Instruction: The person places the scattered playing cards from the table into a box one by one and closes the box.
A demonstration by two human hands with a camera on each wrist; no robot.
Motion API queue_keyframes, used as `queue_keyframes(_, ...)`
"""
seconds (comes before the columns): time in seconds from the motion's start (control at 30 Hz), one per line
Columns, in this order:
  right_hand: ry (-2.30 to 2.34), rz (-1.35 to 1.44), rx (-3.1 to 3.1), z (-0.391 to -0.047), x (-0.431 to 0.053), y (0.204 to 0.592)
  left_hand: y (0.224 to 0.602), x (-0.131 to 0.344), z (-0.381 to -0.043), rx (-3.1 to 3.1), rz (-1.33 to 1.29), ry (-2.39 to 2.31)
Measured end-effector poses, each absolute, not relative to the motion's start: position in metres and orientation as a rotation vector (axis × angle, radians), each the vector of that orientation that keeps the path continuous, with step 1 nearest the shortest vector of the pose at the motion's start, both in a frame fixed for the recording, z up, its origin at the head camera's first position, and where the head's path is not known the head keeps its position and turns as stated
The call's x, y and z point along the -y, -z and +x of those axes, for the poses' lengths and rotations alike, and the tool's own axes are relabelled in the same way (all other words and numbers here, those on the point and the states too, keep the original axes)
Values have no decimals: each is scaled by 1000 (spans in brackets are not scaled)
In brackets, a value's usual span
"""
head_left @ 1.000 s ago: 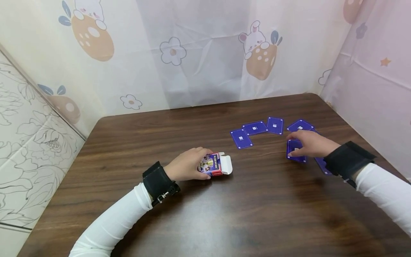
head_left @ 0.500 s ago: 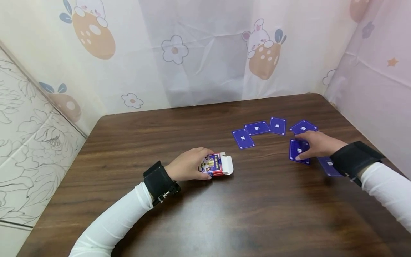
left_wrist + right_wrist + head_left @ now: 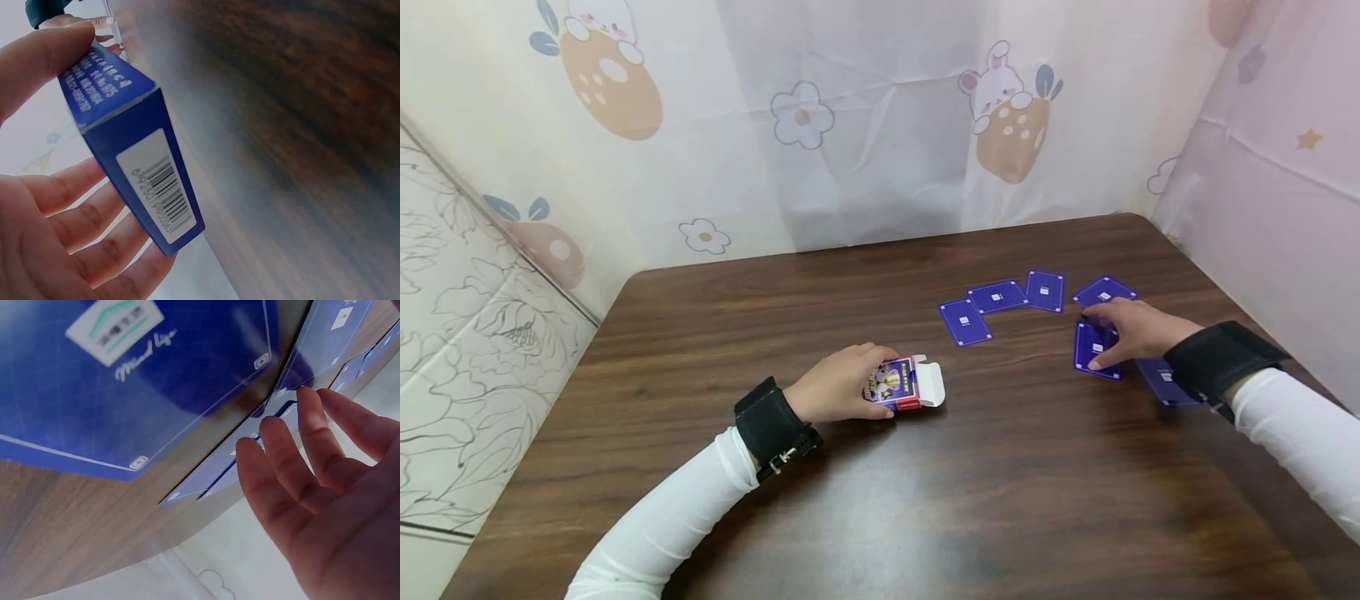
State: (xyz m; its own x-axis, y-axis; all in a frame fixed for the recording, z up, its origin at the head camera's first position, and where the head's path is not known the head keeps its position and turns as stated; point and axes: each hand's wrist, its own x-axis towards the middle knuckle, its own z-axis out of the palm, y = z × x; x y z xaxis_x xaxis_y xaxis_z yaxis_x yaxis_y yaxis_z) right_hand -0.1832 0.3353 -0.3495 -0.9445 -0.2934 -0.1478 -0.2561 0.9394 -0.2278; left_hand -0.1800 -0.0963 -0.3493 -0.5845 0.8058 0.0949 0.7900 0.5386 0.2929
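My left hand point(image 3: 838, 385) grips a small playing-card box point(image 3: 891, 382) from its left end, thumb on one side and fingers on the other. The box lies flat on the table with its white flap open to the right. In the left wrist view, the blue box point(image 3: 128, 125) shows a barcode label. On the right side, my right hand point(image 3: 1142, 329) reaches over a blue card point(image 3: 1088, 342), thumb resting near its front edge and fingers by its back edge. The right wrist view shows loosely bent fingers point(image 3: 275, 481) right at the cards.
Three blue cards lie face down in an arc left of the right hand, one of them a tilted card point(image 3: 966, 322). Another card point(image 3: 1103, 290) lies behind that hand, and a card point(image 3: 1163, 383) is partly under its wrist. The wooden table point(image 3: 775, 317) ends at a patterned curtain point(image 3: 880, 125).
My right hand has shifted slightly right across the card, its thumb moving away from the left edge. More of the card below the wrist shows. My left hand and the box stay still.
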Motion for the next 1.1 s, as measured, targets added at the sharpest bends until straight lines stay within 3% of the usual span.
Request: queue_keyframes(1.1,368,-354,-3167,-167,-323,334,348,104,-178,-2721,1371,-482)
